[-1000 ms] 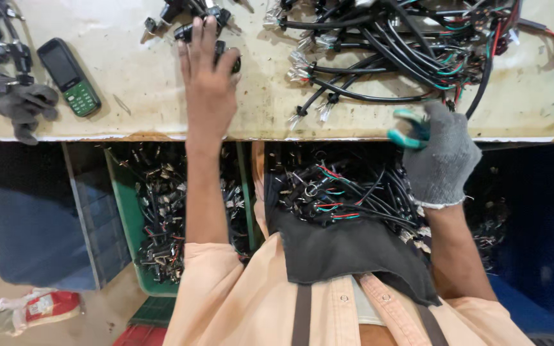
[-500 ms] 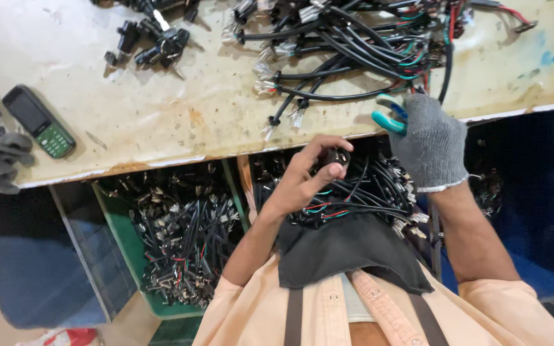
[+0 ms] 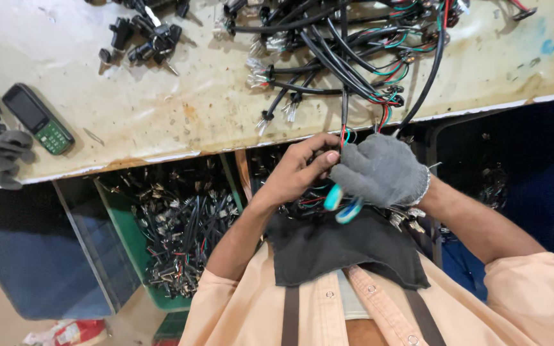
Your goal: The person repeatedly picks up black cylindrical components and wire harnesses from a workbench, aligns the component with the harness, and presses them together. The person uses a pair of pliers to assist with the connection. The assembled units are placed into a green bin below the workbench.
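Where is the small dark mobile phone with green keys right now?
In the head view, the small dark mobile phone with green keys lies on the worn pale workbench at far left, beside a crumpled grey glove.

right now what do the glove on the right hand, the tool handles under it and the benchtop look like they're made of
Glove on the right hand: grey knitted fabric, matte, with a ribbed cuff. Tool handles: smooth teal coating, probably plastic or rubber, though blurred. Benchtop: a pale painted sheet, worn and stained, with rusty brown spots hinting at metal underneath; wood cannot be ruled out.
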Motion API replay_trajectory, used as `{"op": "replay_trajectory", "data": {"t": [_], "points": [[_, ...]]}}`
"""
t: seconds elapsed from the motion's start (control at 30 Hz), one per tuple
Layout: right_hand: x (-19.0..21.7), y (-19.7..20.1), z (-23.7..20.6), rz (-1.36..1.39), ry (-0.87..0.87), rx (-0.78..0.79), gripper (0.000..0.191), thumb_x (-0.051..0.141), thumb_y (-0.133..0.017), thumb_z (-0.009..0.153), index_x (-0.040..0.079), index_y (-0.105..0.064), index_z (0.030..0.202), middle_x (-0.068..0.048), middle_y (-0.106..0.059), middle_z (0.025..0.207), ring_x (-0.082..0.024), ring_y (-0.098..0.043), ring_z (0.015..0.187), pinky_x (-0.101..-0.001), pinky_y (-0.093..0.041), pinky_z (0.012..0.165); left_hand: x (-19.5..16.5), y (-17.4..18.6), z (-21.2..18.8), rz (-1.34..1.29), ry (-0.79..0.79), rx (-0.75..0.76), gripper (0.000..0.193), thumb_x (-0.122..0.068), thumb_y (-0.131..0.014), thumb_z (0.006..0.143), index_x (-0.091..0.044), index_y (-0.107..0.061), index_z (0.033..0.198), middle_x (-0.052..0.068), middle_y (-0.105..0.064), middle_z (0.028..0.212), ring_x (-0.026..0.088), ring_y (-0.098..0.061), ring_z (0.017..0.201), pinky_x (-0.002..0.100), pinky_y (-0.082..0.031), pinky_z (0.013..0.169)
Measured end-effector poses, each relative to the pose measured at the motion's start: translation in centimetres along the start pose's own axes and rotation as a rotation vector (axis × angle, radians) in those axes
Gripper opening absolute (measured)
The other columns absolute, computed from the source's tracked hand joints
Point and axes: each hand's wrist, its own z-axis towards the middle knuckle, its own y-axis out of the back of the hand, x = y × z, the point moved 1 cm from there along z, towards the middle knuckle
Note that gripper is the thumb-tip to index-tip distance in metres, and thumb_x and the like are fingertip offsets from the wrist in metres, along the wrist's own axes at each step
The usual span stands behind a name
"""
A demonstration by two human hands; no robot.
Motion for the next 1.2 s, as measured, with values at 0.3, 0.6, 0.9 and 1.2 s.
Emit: {"op": "replay_trajectory", "data": {"t": [0.3,0.6,0.9,1.2], "points": [[2.6,-1.3,-0.9,1.482,-0.684,-1.195,0.010,0.014,-0.060,0.108,0.006,-0.057,0.103,-0.011,-0.060,0.084,-0.023,-0.060,0.070,-0.0372,-0.050,0.064,0.7,-1.1,-1.2,-0.067,-0.180,-0.170,0.033,-0.026,-0.059,0.108,-0.001,-0.063,0.128,-0.004,-0.061,0.090,0.004,-0.048,0.073,0.021,-0.040,0.066],[0.6,-2.4,2.5,2.006,-0.638,-1.293,0.005,0.007,-0.060,0.104,0.005,-0.055,0.104,-0.012,-0.058,0.082,-0.023,-0.056,0.065,-0.0367,-0.047,0.060,0.4,-0.2,-0.8,0.245,-0.302,-0.156,0.030,-0.026,-0.066,0.107,-0.001,-0.066,0.122,0.002,-0.068,0.095,0.007,-0.059,0.079,0.025,-0.050,0.079],[-5.9,-3.3,1.0,0.037,-0.732,-0.633,0.011,0.001,-0.067,0.104,-0.001,-0.060,0.111,-0.016,-0.061,0.087,-0.027,-0.064,0.079,-0.0374,-0.051,0.070,-5.7,-4.8,-1.4,0.244,-0.359,0.440,0.052,-0.036,-0.065,0.110,-0.016,-0.042,0.152,0.010,-0.073,0.112,0.024,-0.076,0.097,0.035,-0.063,0.086],[-6.7,5.0,0.1,0.323,-0.880,-0.665,0.007,0.002,-0.061,0.111,0.003,-0.065,0.116,-0.009,-0.068,0.093,-0.018,-0.067,0.075,-0.0329,-0.052,0.065,-4.6,-1.1,-3.5,1.342,-0.290,-0.033,0.042,-0.008,-0.068,0.081,-0.009,-0.065,0.123,0.013,-0.065,0.097,0.031,-0.068,0.083,0.043,-0.052,0.072]]}}
